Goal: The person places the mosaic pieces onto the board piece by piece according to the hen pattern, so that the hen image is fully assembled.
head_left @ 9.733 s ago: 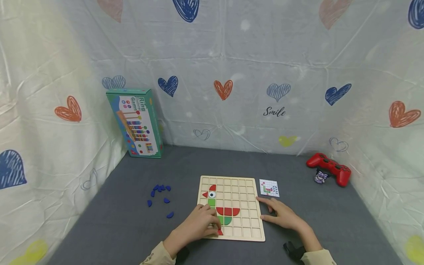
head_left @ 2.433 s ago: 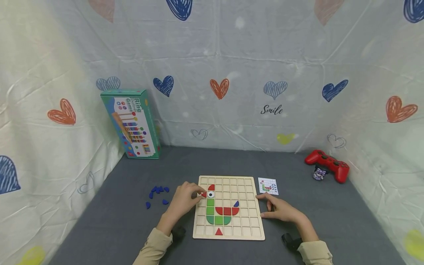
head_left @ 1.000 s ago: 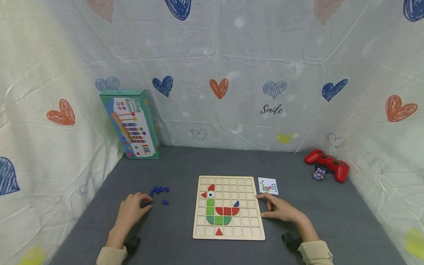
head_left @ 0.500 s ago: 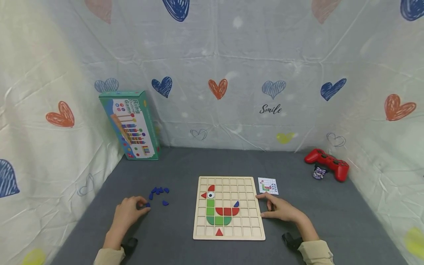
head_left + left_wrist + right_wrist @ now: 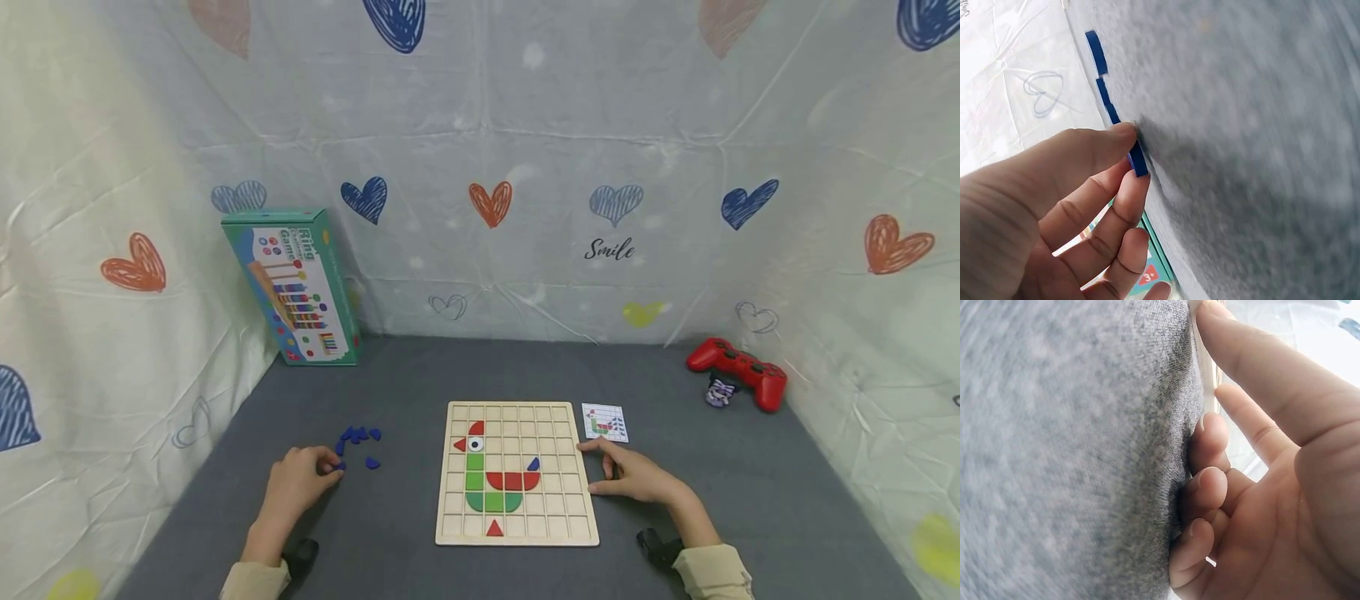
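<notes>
My left hand (image 5: 296, 492) is at the left of the table and pinches a small blue puzzle piece (image 5: 1139, 160) between thumb and fingertips. Several more blue pieces (image 5: 356, 434) lie just beyond it, some with a rounded edge. My right hand (image 5: 637, 477) touches the right edge of the wooden grid board (image 5: 558, 529) with thumb and index finger; its other fingers are bent on the cloth. On the board, red, green and white-eyed pieces form a bird shape. One blue piece (image 5: 533, 463) sits above the red row (image 5: 513, 481), and a red triangle (image 5: 494, 528) lies near the bottom.
A small pattern card (image 5: 604, 422) lies beside the board's upper right corner. Farther right are a red game controller (image 5: 738, 372) and a little figure (image 5: 720, 392). A green game box (image 5: 296, 292) leans at the back left against the heart-printed curtain.
A blue piece now sits above the red row. My left hand went from the board to the loose pieces at the left and has pinched one. The right hand stays at the board's edge.
</notes>
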A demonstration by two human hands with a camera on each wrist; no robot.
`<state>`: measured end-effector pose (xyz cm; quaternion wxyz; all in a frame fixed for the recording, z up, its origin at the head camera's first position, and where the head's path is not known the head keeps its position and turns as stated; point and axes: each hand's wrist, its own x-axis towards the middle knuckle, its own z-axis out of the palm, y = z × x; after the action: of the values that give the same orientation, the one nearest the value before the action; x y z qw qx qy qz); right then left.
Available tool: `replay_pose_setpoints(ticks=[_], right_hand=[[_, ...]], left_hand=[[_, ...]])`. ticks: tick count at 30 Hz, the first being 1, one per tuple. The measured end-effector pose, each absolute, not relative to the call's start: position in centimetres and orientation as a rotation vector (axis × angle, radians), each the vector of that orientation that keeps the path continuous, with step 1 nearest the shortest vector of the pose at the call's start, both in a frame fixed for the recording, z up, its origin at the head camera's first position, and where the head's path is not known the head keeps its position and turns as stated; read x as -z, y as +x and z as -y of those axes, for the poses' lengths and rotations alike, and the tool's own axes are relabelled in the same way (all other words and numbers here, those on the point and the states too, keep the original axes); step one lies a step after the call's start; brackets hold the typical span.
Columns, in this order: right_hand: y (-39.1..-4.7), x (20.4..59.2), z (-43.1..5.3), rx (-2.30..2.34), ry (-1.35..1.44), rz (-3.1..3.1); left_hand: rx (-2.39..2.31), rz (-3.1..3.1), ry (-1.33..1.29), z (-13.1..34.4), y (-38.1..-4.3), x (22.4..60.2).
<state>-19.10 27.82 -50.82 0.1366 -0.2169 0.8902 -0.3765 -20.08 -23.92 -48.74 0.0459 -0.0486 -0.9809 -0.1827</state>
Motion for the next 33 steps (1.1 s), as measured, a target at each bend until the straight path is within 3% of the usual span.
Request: replay_pose_setpoints(ticks=[33], right_hand=[[-18.9, 50.4, -27.7, 1.141, -0.620, -2.538]], left_hand=[[0.553, 2.860, -0.417, 15.6, -21.2, 49.1]])
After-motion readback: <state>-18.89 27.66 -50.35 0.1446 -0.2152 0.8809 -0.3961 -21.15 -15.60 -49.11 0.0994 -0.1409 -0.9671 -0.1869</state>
